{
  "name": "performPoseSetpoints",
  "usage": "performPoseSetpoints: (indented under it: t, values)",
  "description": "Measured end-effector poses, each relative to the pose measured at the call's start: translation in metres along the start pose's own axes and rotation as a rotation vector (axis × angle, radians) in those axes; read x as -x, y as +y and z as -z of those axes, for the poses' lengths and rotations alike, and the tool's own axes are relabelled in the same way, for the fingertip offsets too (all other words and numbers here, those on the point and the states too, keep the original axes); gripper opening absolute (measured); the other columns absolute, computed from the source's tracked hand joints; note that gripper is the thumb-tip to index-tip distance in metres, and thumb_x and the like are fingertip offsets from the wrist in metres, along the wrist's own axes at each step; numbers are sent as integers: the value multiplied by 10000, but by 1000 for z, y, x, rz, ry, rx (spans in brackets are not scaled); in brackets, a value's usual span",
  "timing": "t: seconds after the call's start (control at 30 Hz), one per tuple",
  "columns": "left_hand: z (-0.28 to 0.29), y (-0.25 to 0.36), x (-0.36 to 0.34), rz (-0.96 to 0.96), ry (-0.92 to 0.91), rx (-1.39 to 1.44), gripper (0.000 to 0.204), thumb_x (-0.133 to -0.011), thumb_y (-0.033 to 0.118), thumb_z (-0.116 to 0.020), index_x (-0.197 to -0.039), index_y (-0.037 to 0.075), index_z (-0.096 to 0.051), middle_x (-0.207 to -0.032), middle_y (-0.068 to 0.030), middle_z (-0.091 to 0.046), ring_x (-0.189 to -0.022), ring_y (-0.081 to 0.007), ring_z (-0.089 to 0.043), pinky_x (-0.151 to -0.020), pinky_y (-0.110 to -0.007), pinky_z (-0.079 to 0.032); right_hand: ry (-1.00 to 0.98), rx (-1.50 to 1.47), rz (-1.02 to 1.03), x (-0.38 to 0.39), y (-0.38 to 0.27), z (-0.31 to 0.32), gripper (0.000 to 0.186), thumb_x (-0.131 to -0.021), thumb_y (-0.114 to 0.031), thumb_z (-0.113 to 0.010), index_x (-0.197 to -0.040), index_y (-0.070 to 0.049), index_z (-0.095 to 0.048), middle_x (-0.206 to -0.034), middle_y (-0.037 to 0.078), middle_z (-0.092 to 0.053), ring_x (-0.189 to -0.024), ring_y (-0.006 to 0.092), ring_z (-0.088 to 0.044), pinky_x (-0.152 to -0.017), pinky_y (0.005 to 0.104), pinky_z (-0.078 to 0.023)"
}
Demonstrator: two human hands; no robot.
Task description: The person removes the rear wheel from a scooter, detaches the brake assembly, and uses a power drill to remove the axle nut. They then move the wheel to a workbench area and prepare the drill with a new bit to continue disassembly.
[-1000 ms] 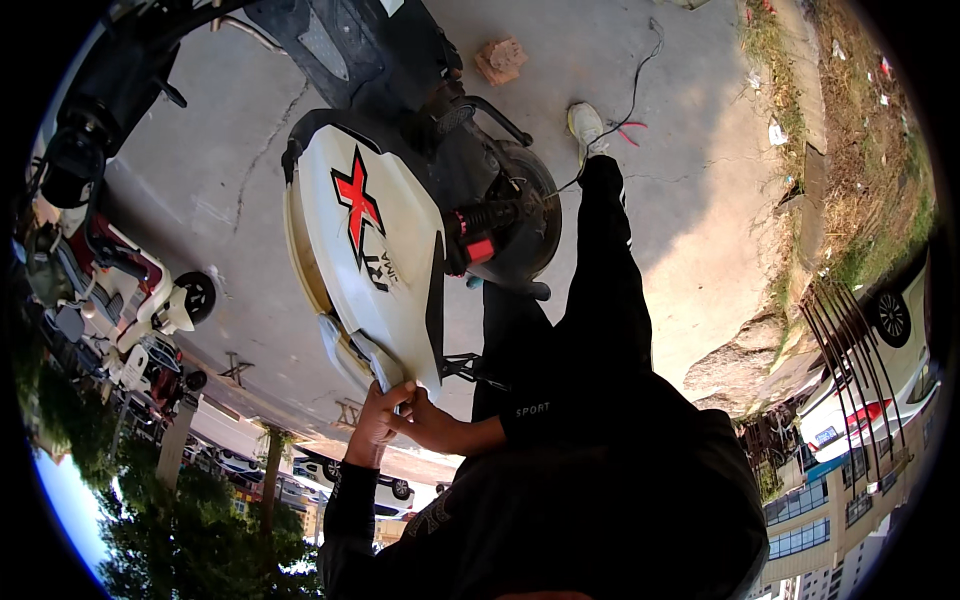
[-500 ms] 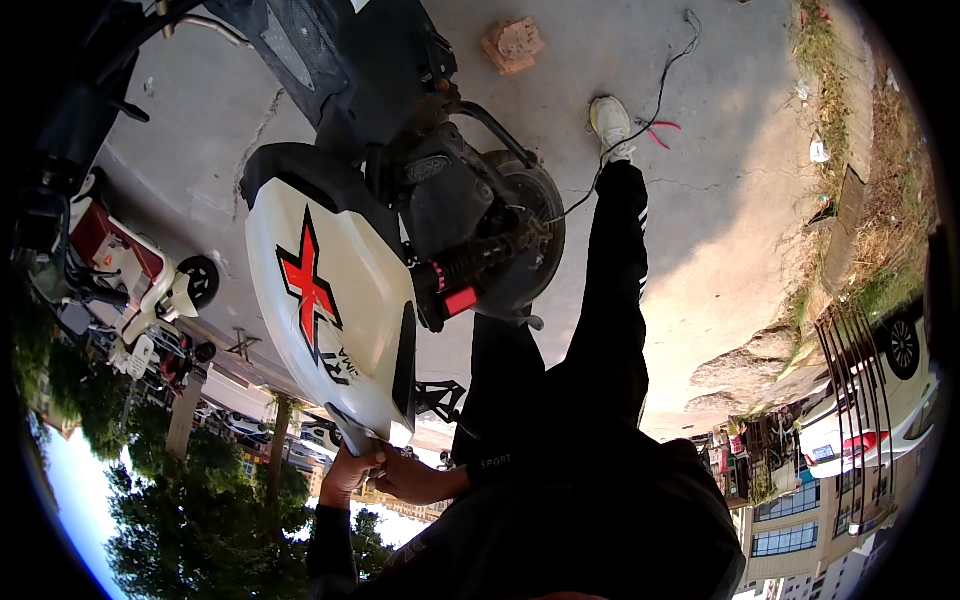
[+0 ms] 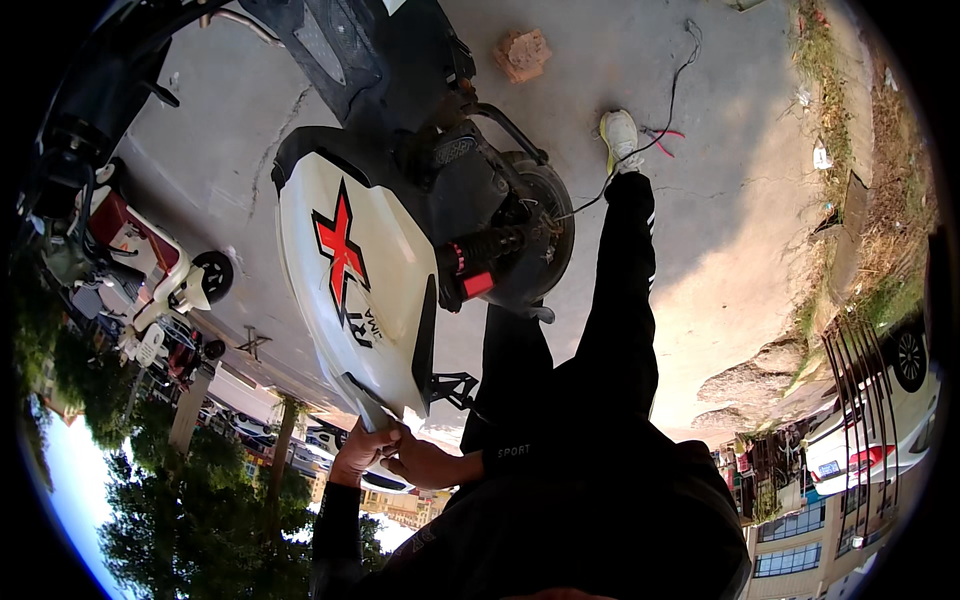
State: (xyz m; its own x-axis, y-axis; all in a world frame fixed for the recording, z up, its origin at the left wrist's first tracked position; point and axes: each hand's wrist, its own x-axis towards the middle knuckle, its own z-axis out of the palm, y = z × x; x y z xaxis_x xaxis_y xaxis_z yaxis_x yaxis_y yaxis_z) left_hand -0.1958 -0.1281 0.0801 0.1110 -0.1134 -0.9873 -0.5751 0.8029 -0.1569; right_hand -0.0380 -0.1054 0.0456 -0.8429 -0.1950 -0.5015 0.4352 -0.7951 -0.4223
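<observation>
A scooter with a glossy white side panel [image 3: 375,255] bearing a red and black emblem fills the left-centre, its pointed tail towards me. My left hand [image 3: 360,452] is closed around the grey tapered tail piece [image 3: 368,405]. Right beside it, my right hand [image 3: 425,465] has its fingers bent against the same piece; what lies between the fingertips is hidden. The rear wheel [image 3: 550,230] stands near my legs, with a red-capped shock absorber [image 3: 480,284] by it. A black cable [image 3: 670,90] runs from the wheel hub across the ground.
Red-handled pliers [image 3: 664,141] lie beside my shoe [image 3: 619,138]. A broken brick [image 3: 522,55] rests on the concrete farther off. At the left stands another scooter [image 3: 150,265]. A white car [image 3: 865,445] is behind metal bars at the right, near a grassy verge [image 3: 880,180].
The view has shifted, so the scooter sits a little farther right and lower. Both hands stay at the tail, slightly higher in the picture, and the right hand has moved a little rightward.
</observation>
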Motion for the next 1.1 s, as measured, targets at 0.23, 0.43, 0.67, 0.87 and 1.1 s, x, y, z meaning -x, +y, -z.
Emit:
performPoseSetpoints:
  t: [0.23,0.43,0.67,0.87,1.1]
  values:
    - [14,-4,-3,25,-115,80,265,-812,117,-775,-980,62,-577,-684,-9,-544,-535,-94,-462,-471,-246,-338,-13,5,9,-2,2,-5,714,-1018,-308,-530,-1376,173,-142,-1029,259,-666,-907,381,-694,-764,420,-565]
    - [25,-9,-2,60,-124,82,254,-801,99,-783,-962,61,-591,-689,-5,-549,-555,-93,-495,-485,-242,-362,17,-43,-51,-3,3,-15,639,-1026,-329,-511,-1316,156,-211,-1108,222,-673,-937,356,-694,-782,409,-562]
    - [54,-12,0,99,-68,68,305,-773,43,-788,-1015,29,-604,-751,-33,-617,-568,-111,-548,-501,-261,-421,-39,-1,-181,-20,-14,-10,832,-937,-221,-639,-1486,88,-96,-975,261,-662,-855,416,-689,-726,454,-564]
    - [58,-11,-5,115,78,41,172,-779,81,-770,-772,71,-598,-607,-3,-518,-484,-120,-480,-441,-250,-360,-28,-94,-45,-49,34,-35,741,-939,-242,-643,-1442,49,-183,-1098,285,-620,-879,418,-676,-732,458,-553]
    - [82,-53,-12,42,125,89,341,-782,88,-791,-1054,37,-592,-717,-9,-593,-549,-103,-544,-468,-228,-398,-121,-49,-37,-41,4,-8,680,-950,-250,-634,-1415,48,-238,-1136,280,-594,-960,405,-650,-783,453,-540]
